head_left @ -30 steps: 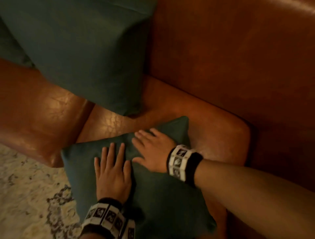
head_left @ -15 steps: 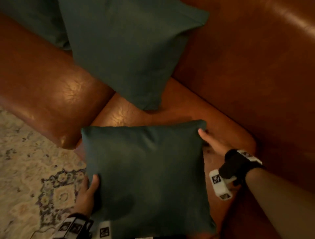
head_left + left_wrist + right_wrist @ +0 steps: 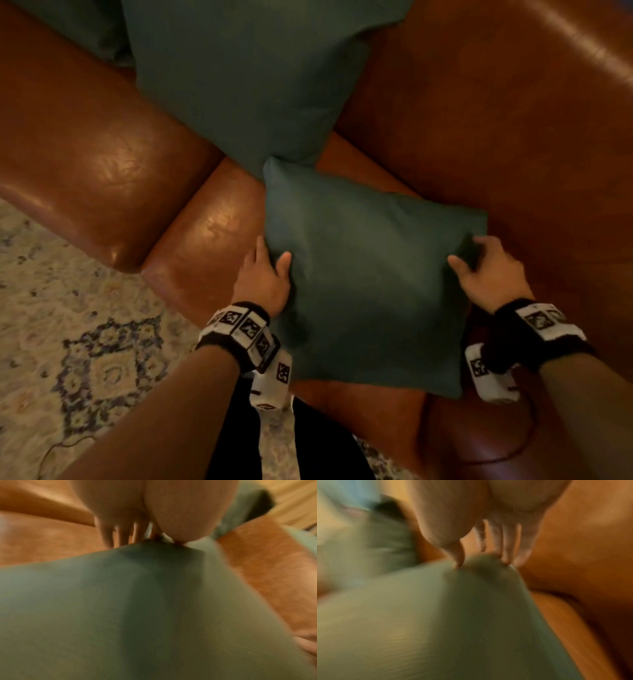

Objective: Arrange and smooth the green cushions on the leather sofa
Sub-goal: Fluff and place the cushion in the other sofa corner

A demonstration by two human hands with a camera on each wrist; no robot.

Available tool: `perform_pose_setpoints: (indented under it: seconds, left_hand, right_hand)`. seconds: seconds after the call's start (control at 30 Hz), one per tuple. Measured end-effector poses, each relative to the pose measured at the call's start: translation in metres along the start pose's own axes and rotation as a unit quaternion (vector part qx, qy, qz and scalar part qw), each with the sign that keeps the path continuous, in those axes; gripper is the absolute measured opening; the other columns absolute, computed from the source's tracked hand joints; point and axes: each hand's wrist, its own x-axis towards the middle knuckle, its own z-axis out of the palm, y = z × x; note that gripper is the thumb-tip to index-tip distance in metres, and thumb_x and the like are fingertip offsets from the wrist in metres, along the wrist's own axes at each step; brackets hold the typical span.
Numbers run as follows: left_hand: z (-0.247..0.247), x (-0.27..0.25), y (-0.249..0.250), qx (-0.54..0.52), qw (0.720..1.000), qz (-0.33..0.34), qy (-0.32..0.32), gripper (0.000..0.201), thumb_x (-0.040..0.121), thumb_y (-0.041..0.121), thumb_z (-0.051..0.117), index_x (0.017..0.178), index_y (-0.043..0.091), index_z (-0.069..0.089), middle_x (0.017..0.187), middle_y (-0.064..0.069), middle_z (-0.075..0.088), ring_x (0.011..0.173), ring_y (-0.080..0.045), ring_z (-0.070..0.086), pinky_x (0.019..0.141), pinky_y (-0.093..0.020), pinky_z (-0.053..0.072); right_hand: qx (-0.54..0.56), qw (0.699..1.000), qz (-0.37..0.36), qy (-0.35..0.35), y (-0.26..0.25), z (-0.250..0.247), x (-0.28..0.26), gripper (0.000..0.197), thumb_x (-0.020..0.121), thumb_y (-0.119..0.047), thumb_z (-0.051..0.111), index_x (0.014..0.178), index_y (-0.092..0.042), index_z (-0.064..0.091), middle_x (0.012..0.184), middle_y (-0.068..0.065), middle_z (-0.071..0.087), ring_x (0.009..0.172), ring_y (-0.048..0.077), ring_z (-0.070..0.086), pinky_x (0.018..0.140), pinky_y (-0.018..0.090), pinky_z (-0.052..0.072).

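Note:
A small dark green cushion (image 3: 370, 281) is held over the right seat of the brown leather sofa (image 3: 496, 130). My left hand (image 3: 265, 274) grips its left edge, thumb on the front and fingers behind. My right hand (image 3: 486, 270) grips its right edge the same way. In the left wrist view the cushion (image 3: 137, 608) fills the frame below my left hand (image 3: 137, 536). The right wrist view is blurred, with my right hand (image 3: 481, 559) pinching the cushion (image 3: 453, 615). A larger green cushion (image 3: 246, 75) leans against the backrest just behind.
Another green cushion (image 3: 85, 27) shows at the top left corner. The left seat cushion (image 3: 96, 164) of the sofa lies bare. A patterned pale rug (image 3: 68, 342) covers the floor in front. The sofa's right arm (image 3: 496, 442) is near my right forearm.
Both hands went from pressing flat on the small cushion to gripping its sides. The cushion has been lifted and moved right and back, toward the large cushion and the backrest.

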Motion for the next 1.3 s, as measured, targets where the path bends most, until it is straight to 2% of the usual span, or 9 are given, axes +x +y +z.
perform_pose_setpoints:
  seconds: [0.1,0.17,0.37,0.63,0.8,1.0,1.13,1.23,1.3]
  left_hand:
    - [0.003,-0.020,0.017,0.127,0.979,0.112,0.117,0.064,0.094,0.043,0.042,0.149,0.020,0.022,0.154,-0.016,0.025,0.140,-0.035,0.025,0.114,-0.050,0.023]
    - [0.012,-0.039,0.041,0.168,0.944,0.248,0.139,0.062,0.091,0.042,0.045,0.147,0.021,0.031,0.154,-0.014,0.026,0.143,-0.035,0.021,0.114,-0.054,0.019]
    - [0.069,-0.051,0.025,0.356,0.836,0.416,0.004,0.059,0.091,0.051,0.039,0.147,0.032,0.031,0.159,-0.003,0.017,0.147,-0.030,0.009,0.117,-0.055,0.005]
    - [0.067,-0.073,-0.119,0.064,0.998,0.010,0.021,0.074,0.083,0.074,0.029,0.145,0.053,-0.005,0.161,0.003,0.006,0.145,-0.029,0.019,0.116,-0.049,0.021]
    - [0.051,-0.083,-0.164,-0.293,0.926,-0.233,-0.056,0.076,0.079,0.076,0.043,0.134,0.023,0.049,0.124,-0.011,0.061,0.106,-0.031,0.061,0.100,-0.049,0.044]
    - [0.046,-0.076,-0.172,-0.173,0.977,-0.118,-0.023,0.042,0.083,0.056,0.056,0.105,0.020,0.060,0.094,-0.007,0.070,0.086,-0.028,0.067,0.078,-0.047,0.055]
    - [0.026,-0.078,-0.181,-0.088,0.979,-0.183,0.021,0.038,0.093,0.043,0.050,0.097,0.007,0.064,0.089,-0.018,0.068,0.086,-0.034,0.064,0.080,-0.040,0.049]
    - [-0.016,-0.098,-0.177,0.068,0.968,-0.238,0.041,0.038,0.097,0.036,0.043,0.113,0.005,0.060,0.110,-0.024,0.065,0.096,-0.038,0.060,0.081,-0.039,0.045]
    - [-0.029,-0.105,-0.151,0.190,0.973,-0.132,0.020,0.046,0.096,0.040,0.042,0.128,0.009,0.052,0.121,-0.021,0.060,0.105,-0.037,0.056,0.085,-0.043,0.045]
  right_hand:
    - [-0.051,0.990,-0.124,0.050,-0.022,0.006,-0.030,0.035,0.075,-0.052,0.072,0.091,-0.026,0.055,0.079,-0.005,0.059,0.080,0.023,0.061,0.072,0.037,0.052]
    - [-0.107,0.981,-0.157,-0.029,-0.041,0.021,-0.046,0.040,0.067,-0.058,0.076,0.071,-0.025,0.054,0.066,-0.010,0.055,0.071,0.018,0.059,0.065,0.031,0.049]
    - [-0.171,0.970,-0.132,-0.113,-0.057,0.061,-0.039,0.038,0.064,-0.054,0.079,0.068,-0.021,0.060,0.084,-0.001,0.064,0.085,0.024,0.063,0.072,0.031,0.050]
    - [-0.190,0.965,-0.149,-0.098,-0.066,0.084,-0.054,0.044,0.067,-0.062,0.074,0.065,-0.023,0.054,0.087,-0.005,0.054,0.091,0.019,0.053,0.077,0.035,0.049]
    - [-0.177,0.967,-0.154,-0.096,-0.056,0.074,-0.059,0.044,0.069,-0.061,0.074,0.064,-0.025,0.050,0.085,-0.005,0.051,0.093,0.020,0.053,0.079,0.036,0.049]
    - [-0.136,0.978,-0.135,-0.084,-0.048,0.071,-0.047,0.044,0.062,-0.062,0.078,0.064,-0.026,0.054,0.081,-0.010,0.050,0.086,0.016,0.050,0.072,0.031,0.044]
    - [-0.109,0.983,-0.121,-0.079,-0.035,0.066,-0.056,0.041,0.070,-0.061,0.073,0.067,-0.025,0.054,0.080,-0.010,0.050,0.082,0.016,0.053,0.068,0.030,0.042]
    - [-0.066,0.991,-0.106,-0.052,-0.013,0.059,-0.069,0.035,0.077,-0.058,0.068,0.075,-0.026,0.053,0.082,-0.009,0.053,0.081,0.018,0.057,0.067,0.031,0.045]
    - [0.013,0.996,-0.086,0.000,0.009,0.058,-0.080,0.033,0.079,-0.056,0.067,0.086,-0.027,0.054,0.088,-0.006,0.059,0.085,0.019,0.059,0.072,0.034,0.051]
